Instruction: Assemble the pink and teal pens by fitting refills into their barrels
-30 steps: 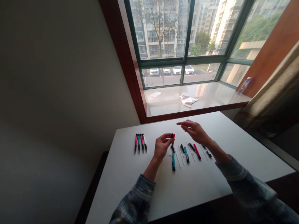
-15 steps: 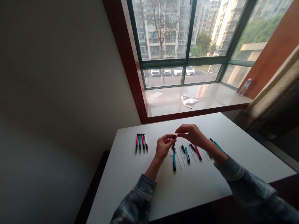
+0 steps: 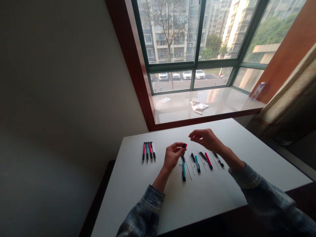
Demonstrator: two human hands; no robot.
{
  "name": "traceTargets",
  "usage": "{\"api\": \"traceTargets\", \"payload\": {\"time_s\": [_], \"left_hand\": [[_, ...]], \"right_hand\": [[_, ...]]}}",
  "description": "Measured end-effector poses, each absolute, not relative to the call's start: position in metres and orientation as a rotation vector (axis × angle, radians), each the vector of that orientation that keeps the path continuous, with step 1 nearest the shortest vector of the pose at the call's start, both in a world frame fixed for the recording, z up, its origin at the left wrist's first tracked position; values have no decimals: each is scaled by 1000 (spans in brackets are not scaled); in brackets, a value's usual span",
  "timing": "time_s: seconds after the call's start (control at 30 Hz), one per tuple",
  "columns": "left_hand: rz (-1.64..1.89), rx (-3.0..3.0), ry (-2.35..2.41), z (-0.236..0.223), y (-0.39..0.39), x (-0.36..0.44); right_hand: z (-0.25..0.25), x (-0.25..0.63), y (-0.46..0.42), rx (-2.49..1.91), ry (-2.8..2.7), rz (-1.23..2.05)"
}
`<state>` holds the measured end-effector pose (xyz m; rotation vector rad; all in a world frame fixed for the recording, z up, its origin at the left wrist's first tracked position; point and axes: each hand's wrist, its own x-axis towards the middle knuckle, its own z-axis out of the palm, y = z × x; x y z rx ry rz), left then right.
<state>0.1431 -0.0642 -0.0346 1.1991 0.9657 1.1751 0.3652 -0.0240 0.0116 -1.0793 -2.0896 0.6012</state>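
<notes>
As right hand [image 3: 205, 139] hovers near, pen piece [image 3: 185, 145], in left hand [image 3: 172, 154]

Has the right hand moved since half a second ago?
Yes. Against the green window frame, the right hand has moved right and slightly upward in view, away from the left hand.

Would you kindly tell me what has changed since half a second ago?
The right hand has drawn back rightward from the left hand; whether it holds anything is unclear. The left hand still pinches the red-and-black piece. The four pens and visible loose pen parts lie as before.
</notes>
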Motion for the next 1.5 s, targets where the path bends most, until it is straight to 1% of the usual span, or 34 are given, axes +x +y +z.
{"api": "traceTargets", "payload": {"time_s": [0.1,0.17,0.23,0.3,0.4,0.5,0.63,0.7,0.83,0.97,1.23,1.4,1.47,1.5], "left_hand": [[1197,1162,953,-36,-62,141],[1216,1135,941,-37,-61,140],[1230,1119,936,-37,-60,140],[1235,1117,944,-36,-61,140],[1238,1120,968,-33,-61,140],[1252,1118,987,-32,-61,140],[1247,1122,992,-35,-59,140],[1244,1130,993,-36,-59,140],[1230,1144,992,-36,-61,140],[1205,1157,1005,-35,-62,141],[1190,1151,996,-36,-61,142],[1198,1149,968,-33,-63,143],[1217,1143,951,-31,-64,143],[1229,1140,941,-30,-64,142]], "right_hand": [[2,398,-8,-1476,-1942,236],[-8,420,3,-1758,-1926,93],[-22,436,10,-1990,-1934,118],[-37,444,13,-2156,-1916,228],[-54,444,12,-2247,-1872,348],[-59,440,9,-2218,-1866,360],[-49,435,8,-2088,-1880,388],[-40,429,8,-1867,-1856,497],[-17,404,1,-1296,-1670,878],[3,368,-14,-1043,-1507,1046],[7,334,-24,-944,-1544,1092],[4,337,-27,-952,-1802,1126],[1,349,-23,-1031,-1884,1052],[-2,358,-19,-1115,-1886,955]]}}
